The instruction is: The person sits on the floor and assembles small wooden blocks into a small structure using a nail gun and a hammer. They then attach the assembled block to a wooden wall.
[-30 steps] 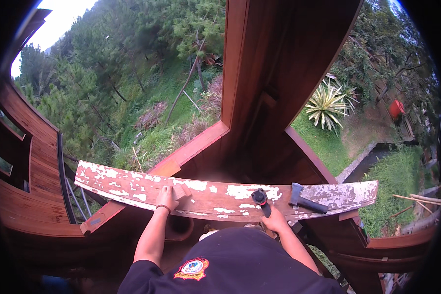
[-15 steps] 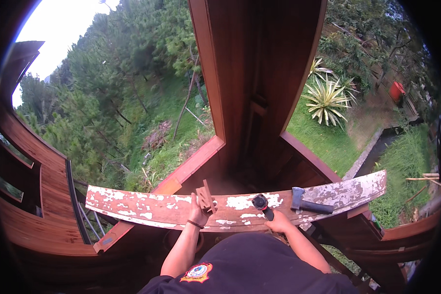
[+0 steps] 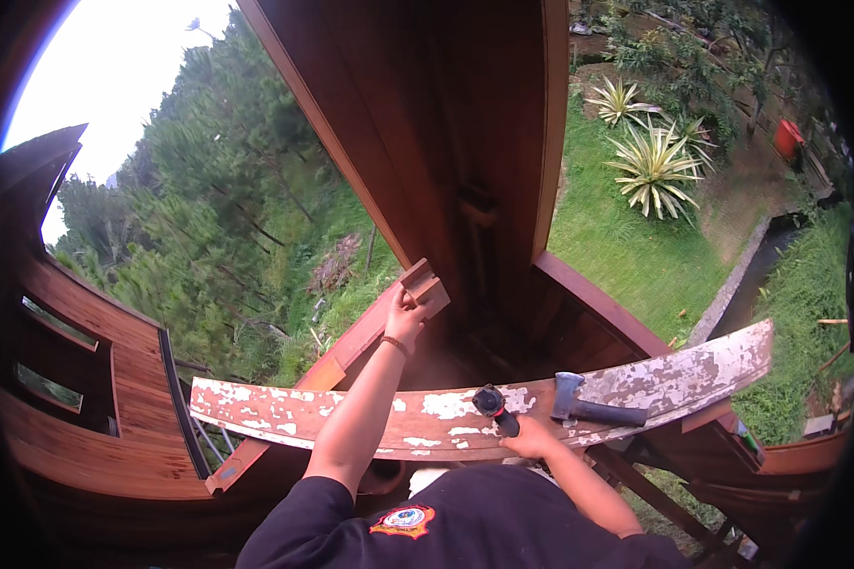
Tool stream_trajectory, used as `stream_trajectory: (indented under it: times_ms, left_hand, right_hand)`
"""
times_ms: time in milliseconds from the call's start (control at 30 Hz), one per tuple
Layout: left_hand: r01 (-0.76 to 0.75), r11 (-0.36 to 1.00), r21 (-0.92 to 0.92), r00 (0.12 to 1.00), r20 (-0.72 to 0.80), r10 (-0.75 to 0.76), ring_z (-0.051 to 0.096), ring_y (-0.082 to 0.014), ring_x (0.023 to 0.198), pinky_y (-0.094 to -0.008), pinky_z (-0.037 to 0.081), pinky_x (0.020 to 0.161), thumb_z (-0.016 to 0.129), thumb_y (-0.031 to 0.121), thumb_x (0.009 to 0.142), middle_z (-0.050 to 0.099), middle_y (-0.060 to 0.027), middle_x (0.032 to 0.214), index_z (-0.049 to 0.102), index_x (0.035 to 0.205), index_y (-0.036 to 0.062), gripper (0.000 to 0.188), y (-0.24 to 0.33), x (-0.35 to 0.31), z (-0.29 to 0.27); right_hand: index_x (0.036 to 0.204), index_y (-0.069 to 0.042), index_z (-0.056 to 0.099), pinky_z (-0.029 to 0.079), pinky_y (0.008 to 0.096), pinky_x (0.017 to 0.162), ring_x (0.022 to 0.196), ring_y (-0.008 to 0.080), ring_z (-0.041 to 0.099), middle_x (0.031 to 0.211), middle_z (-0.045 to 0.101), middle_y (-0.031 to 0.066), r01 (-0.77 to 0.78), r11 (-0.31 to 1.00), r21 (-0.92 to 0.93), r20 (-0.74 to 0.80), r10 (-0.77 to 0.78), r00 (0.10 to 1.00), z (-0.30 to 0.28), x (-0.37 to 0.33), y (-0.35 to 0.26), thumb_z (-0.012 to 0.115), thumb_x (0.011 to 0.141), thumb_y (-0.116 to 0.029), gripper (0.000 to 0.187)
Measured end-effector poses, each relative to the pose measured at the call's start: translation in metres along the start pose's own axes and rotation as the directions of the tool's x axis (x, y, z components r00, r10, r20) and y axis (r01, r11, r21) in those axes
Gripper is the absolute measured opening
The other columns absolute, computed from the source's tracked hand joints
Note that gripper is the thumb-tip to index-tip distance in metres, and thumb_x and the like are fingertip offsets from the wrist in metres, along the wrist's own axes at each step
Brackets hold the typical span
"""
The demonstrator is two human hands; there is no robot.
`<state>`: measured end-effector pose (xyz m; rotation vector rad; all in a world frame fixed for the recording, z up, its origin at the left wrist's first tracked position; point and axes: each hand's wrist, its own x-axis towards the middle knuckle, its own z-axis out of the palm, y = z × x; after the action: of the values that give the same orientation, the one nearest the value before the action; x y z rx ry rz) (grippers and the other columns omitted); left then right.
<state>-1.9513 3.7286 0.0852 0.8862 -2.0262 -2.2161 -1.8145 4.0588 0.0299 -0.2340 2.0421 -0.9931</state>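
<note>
My left hand (image 3: 405,322) reaches out past the plank and grips a small notched wooden block (image 3: 428,290). It holds the block up near the foot of the tall dark wooden column (image 3: 417,114), over the left rail (image 3: 375,327); whether the two touch, I cannot tell. Lower down, my right hand (image 3: 533,440) is closed around the handle of a black power tool (image 3: 491,403) with a rounded head and a red mark. That tool is over the long plank (image 3: 289,414) with flaking white paint. Beside it on the plank lies a hatchet (image 3: 567,394) with a grey head and dark handle.
A second rail (image 3: 598,299) runs off to the right from the column. Wood-panelled wall (image 3: 114,379) stands at the left. Beyond the rails, the ground drops to a grassy slope with trees, spiky plants (image 3: 653,171) and a red container (image 3: 788,138).
My left hand has moved forward and up from the plank to the column's foot, carrying the wooden block. My right hand still holds the power tool over the plank. The view has shifted.
</note>
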Motion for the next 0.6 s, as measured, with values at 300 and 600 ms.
stream_trajectory:
  times_ms: [300,600]
  left_hand:
    - [0.252,0.943,-0.218,0.967,0.083,-0.239,0.055,-0.0431,0.120,-0.0584,0.059,0.088,0.068,0.013,0.093,0.040,-0.0108,0.147,0.027,0.151,0.0273,0.072,0.012,0.130,0.067]
    - [0.013,0.835,-0.549,1.000,-0.008,-0.021,0.050,-0.0269,0.126,-0.0475,0.056,0.097,0.059,-0.001,0.092,0.051,-0.0060,0.138,0.043,0.141,0.0197,0.055,-0.015,0.207,0.103]
  right_hand:
    - [0.116,0.002,0.063,0.056,0.0394,0.069,0.075,0.0266,0.072,0.090,0.071,0.0167,0.003,0.986,0.165,-0.162,0.024,0.986,-0.010,0.001,-0.012,0.081,0.078,-0.025,0.050]
    - [0.119,0.002,0.062,0.051,0.0468,0.092,0.106,0.0412,0.066,0.109,0.069,0.0256,-0.172,0.970,0.174,-0.238,0.211,0.948,-0.013,-0.022,-0.024,0.079,0.078,-0.031,0.056]
